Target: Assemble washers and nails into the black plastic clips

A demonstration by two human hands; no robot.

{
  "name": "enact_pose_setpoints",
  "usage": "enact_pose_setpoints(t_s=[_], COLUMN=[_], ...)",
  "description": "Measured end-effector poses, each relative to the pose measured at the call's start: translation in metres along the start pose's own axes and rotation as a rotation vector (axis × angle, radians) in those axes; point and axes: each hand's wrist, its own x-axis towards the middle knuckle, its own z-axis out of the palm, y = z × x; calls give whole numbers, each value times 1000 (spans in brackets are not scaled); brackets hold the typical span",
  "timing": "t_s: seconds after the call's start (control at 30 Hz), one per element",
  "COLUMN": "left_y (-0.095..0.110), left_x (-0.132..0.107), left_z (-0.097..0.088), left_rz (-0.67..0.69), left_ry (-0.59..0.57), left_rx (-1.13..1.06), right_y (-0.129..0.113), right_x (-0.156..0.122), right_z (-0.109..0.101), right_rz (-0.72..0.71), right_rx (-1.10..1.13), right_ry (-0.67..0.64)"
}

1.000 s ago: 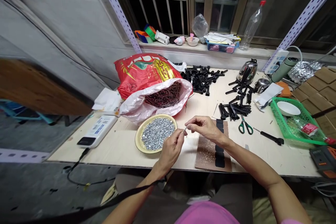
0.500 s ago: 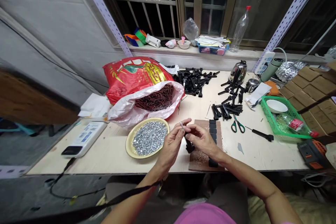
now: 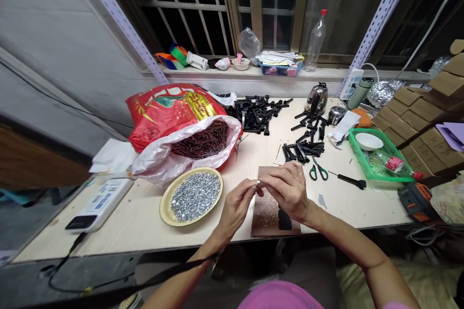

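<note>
The clothing is a pink top (image 3: 279, 295), its sleeve (image 3: 396, 305) showing at the right arm (image 3: 355, 251), and dark grey trousers (image 3: 315, 270). A black strap (image 3: 174, 272) crosses the left forearm (image 3: 213, 241); left hand (image 3: 237, 200) and right hand (image 3: 289, 189) are bare.

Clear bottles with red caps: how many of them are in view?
2: an upright bottle on the windowsill and a labelled bottle lying in the green basket. Others may be hidden.

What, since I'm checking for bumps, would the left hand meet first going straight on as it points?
Ahead of the left hand, probably the small shiny piece between the hands, then the right hand; depth is unclear.
</note>
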Motion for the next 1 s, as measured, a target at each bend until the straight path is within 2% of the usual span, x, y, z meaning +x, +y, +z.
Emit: enact_pose_setpoints(t_s=[0.23, 0.33, 0.4, 0.53, 0.6, 0.63, 0.7, 0.8, 0.9, 1.0], left_y=[1, 1, 2, 5, 5, 4, 1, -5, -10, -12], left_x=[-1, -2, -2, 0, 3, 5, 9, 14, 15, 13], left_z=[7, 11, 13, 12, 11, 11, 13, 20, 30, 41], left_rz=[-67, -110, -208, -519, -639, -661, -625, -504, -485, -487], left_ry=[25, 20, -50, -318, -387, -370, -234, -15, 30, 16], left_rx=[58, 73, -15, -354, -500, -561, -658, -729, -732, -663], right_y=[9, 11, 16, 30, 34, 35, 32, 21, 12, 7], right_x=[-7, -4, 0, 6, 5, 3, -3, -18, -34, -43], right_z=[-11, -11, -12, -15, -13, -11, -7, 0, 6, 9], right_rz=[61, 116, 196, 416, 547, 614, 722, 759, 759, 846], right_rx=[-70, -42, 101, 561, 733, 792, 834, 724, 630, 730], right_ry=[-216, -253, -269, -373, -397, -391, -343, -237, -220, -209])
